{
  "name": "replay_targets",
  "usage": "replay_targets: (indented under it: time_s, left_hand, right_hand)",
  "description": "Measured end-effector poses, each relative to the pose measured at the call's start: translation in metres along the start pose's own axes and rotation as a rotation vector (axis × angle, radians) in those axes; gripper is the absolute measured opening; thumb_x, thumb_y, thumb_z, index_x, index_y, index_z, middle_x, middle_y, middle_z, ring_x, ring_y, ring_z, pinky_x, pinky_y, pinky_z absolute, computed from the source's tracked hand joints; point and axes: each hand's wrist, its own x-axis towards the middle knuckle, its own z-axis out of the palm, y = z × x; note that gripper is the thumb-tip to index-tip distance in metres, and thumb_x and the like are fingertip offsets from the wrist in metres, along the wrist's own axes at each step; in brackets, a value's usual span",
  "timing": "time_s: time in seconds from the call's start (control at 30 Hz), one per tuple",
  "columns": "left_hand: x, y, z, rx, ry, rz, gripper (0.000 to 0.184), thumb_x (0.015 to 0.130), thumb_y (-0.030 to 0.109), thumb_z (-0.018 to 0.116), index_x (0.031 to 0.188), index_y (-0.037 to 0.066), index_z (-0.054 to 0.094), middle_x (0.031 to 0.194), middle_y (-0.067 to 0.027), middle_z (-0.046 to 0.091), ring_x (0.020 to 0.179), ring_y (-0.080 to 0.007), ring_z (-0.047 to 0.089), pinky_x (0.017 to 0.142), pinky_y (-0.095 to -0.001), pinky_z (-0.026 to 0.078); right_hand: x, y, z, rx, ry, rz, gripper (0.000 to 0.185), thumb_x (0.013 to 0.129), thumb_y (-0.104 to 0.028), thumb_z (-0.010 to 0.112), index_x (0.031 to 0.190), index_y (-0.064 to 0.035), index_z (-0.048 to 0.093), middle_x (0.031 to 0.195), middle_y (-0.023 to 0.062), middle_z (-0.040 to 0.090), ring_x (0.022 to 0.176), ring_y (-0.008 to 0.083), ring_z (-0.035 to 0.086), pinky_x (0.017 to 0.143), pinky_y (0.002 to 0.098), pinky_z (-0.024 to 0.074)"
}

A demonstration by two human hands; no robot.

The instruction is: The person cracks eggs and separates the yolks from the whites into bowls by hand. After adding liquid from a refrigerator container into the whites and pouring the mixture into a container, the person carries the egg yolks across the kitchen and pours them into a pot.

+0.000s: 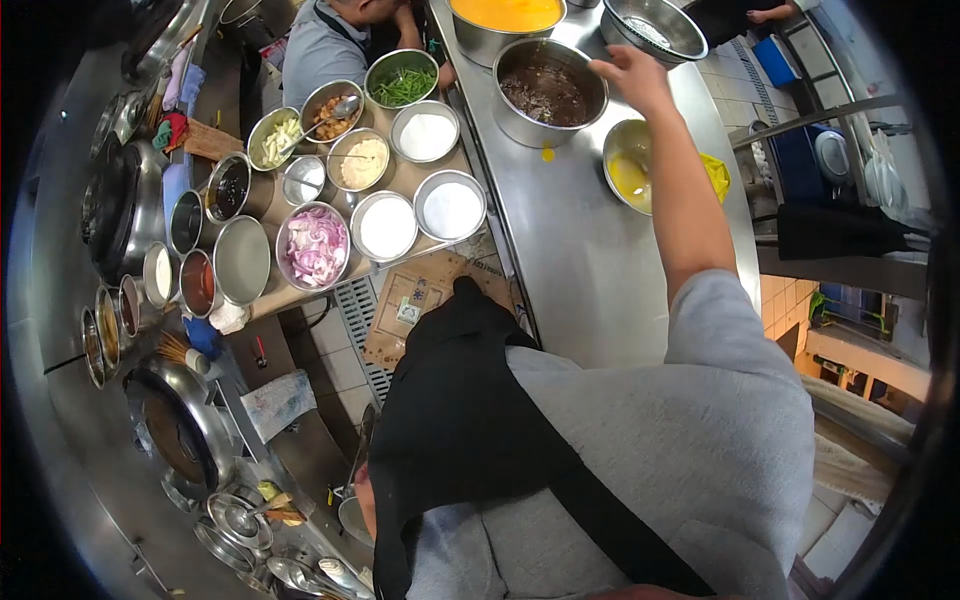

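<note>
My right hand (637, 78) reaches over the right rim of a steel pot (507, 118) holding dark brown contents with pale bits. Its fingers look slightly apart, and nothing shows between them. Just beyond it stands a steel bowl (685, 42) with some white material inside. Below the hand, partly behind my forearm, a steel bowl (628, 172) holds yellow liquid. A pot of orange-yellow liquid (507, 13) is at the top. Only a sliver of my left hand (366, 500) appears beside my apron, near a small pan (353, 519); its fingers are hidden.
Bowls of sliced onion (315, 247), green strips (403, 86) and white powder (388, 227) crowd the left counter. Another person (325, 60) is beyond it. Woks (180, 425) line the far left. A yellow cloth or bag (715, 176) lies right of my forearm.
</note>
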Motion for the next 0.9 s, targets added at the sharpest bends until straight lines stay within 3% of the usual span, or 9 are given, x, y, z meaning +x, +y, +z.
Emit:
replay_targets:
  time_s: [0.1, 0.17, 0.27, 0.4, 0.47, 0.57, 0.67, 0.8, 0.9]
  left_hand:
    - [-0.005, 0.007, 0.004, -0.122, -0.047, 0.01, 0.025, 0.093, 0.012, 0.058, 0.114, -0.002, 0.062, 0.111, -0.0087, 0.067, 0.1, -0.0172, 0.061, 0.084, -0.0306, 0.05]
    - [-0.008, 0.005, 0.008, -0.148, -0.047, 0.007, 0.025, 0.093, 0.012, 0.058, 0.114, -0.002, 0.062, 0.111, -0.0084, 0.067, 0.1, -0.0172, 0.061, 0.084, -0.0307, 0.05]
    - [-0.014, -0.012, 0.01, -0.084, 0.025, -0.006, 0.025, 0.093, 0.012, 0.058, 0.114, -0.002, 0.062, 0.111, -0.0083, 0.067, 0.1, -0.0172, 0.061, 0.084, -0.0308, 0.05]
    - [-0.021, -0.031, 0.01, -0.019, 0.077, -0.05, 0.025, 0.093, 0.012, 0.058, 0.114, -0.001, 0.062, 0.11, -0.008, 0.067, 0.1, -0.0172, 0.061, 0.083, -0.0309, 0.05]
    - [-0.022, -0.037, 0.01, -0.005, 0.087, -0.068, 0.025, 0.093, 0.012, 0.058, 0.114, -0.001, 0.063, 0.11, -0.0079, 0.067, 0.1, -0.0172, 0.061, 0.083, -0.031, 0.05]
    - [-0.026, -0.046, 0.011, 0.009, 0.096, -0.077, 0.025, 0.093, 0.012, 0.058, 0.114, -0.001, 0.063, 0.11, -0.0078, 0.067, 0.1, -0.0172, 0.061, 0.083, -0.031, 0.05]
    - [-0.024, -0.046, 0.01, 0.01, 0.103, -0.076, 0.024, 0.093, 0.012, 0.058, 0.113, -0.001, 0.063, 0.11, -0.0076, 0.067, 0.1, -0.0172, 0.061, 0.083, -0.0311, 0.05]
    - [-0.021, -0.043, 0.009, -0.003, 0.098, -0.066, 0.024, 0.093, 0.012, 0.058, 0.113, -0.001, 0.063, 0.109, -0.0074, 0.067, 0.099, -0.0172, 0.061, 0.083, -0.0312, 0.05]
    - [-0.02, -0.041, 0.011, -0.028, 0.089, -0.049, 0.024, 0.093, 0.012, 0.058, 0.113, 0.0, 0.063, 0.109, -0.0072, 0.067, 0.099, -0.0172, 0.061, 0.083, -0.0313, 0.05]
  right_hand:
    - [0.013, -0.033, 0.018, -0.222, -0.088, 0.01, 0.053, 0.079, -0.044, 0.075, 0.12, -0.0129, 0.064, 0.119, 0.0129, 0.066, 0.112, 0.0291, 0.062, 0.094, 0.0404, 0.0479]
    - [0.024, -0.038, 0.032, -0.47, -0.139, -0.04, 0.044, 0.08, -0.039, 0.074, 0.115, -0.0144, 0.066, 0.109, 0.0139, 0.069, 0.105, 0.0318, 0.064, 0.09, 0.0433, 0.0493]
    - [0.027, -0.041, 0.044, -0.525, -0.125, -0.05, 0.038, 0.084, -0.042, 0.069, 0.111, -0.015, 0.067, 0.109, 0.0151, 0.068, 0.106, 0.0332, 0.063, 0.092, 0.0439, 0.048]
    - [0.024, -0.042, 0.043, -0.506, -0.117, -0.032, 0.041, 0.088, -0.049, 0.061, 0.108, -0.0143, 0.068, 0.109, 0.0157, 0.068, 0.104, 0.0347, 0.063, 0.091, 0.0462, 0.0475]
    - [0.028, -0.033, 0.049, -0.456, -0.043, -0.031, 0.049, 0.092, -0.056, 0.049, 0.102, -0.0143, 0.071, 0.107, 0.014, 0.069, 0.107, 0.0324, 0.063, 0.09, 0.0483, 0.0469]
    - [0.041, -0.017, 0.054, -0.172, 0.123, 0.098, 0.052, 0.093, -0.058, 0.045, 0.104, -0.0153, 0.072, 0.108, 0.0144, 0.069, 0.106, 0.0345, 0.063, 0.09, 0.0485, 0.0466]
    - [0.048, -0.013, 0.052, -0.149, 0.141, 0.069, 0.053, 0.093, -0.059, 0.043, 0.104, -0.0158, 0.072, 0.108, 0.0152, 0.068, 0.105, 0.037, 0.062, 0.089, 0.0486, 0.0468]
    - [0.042, -0.04, 0.042, -0.275, 0.046, -0.072, 0.05, 0.09, -0.06, 0.051, 0.102, -0.0166, 0.073, 0.107, 0.0135, 0.069, 0.107, 0.0343, 0.062, 0.091, 0.0467, 0.0462]
    - [0.03, -0.062, 0.041, -0.532, 0.065, -0.209, 0.053, 0.076, -0.064, 0.066, 0.098, -0.0165, 0.073, 0.102, 0.0076, 0.07, 0.11, 0.0274, 0.061, 0.092, 0.0468, 0.0437]
